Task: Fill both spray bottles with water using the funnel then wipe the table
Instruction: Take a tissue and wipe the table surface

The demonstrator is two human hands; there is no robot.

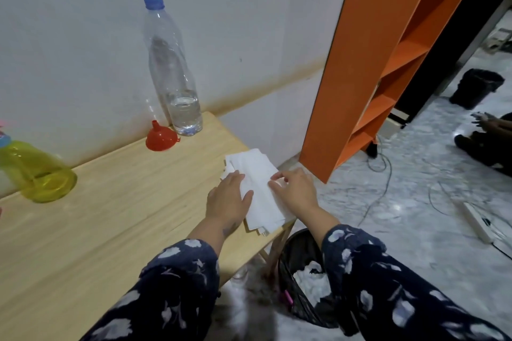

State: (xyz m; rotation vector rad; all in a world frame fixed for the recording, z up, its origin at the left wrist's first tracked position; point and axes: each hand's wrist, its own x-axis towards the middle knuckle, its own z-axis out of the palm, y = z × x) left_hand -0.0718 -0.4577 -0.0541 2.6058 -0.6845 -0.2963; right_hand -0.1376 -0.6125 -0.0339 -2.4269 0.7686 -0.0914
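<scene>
The filling looks done: the red funnel (pixel 161 138) is set down by the water bottle (pixel 173 69), and the yellow spray bottle (pixel 38 171) is parked at the far left. Wiping is what is left. White paper towels (pixel 259 191) are pressed flat on the table (pixel 110 216) corner by the left hand (pixel 228 199); an edge is pinched by the right hand (pixel 295 189).
</scene>
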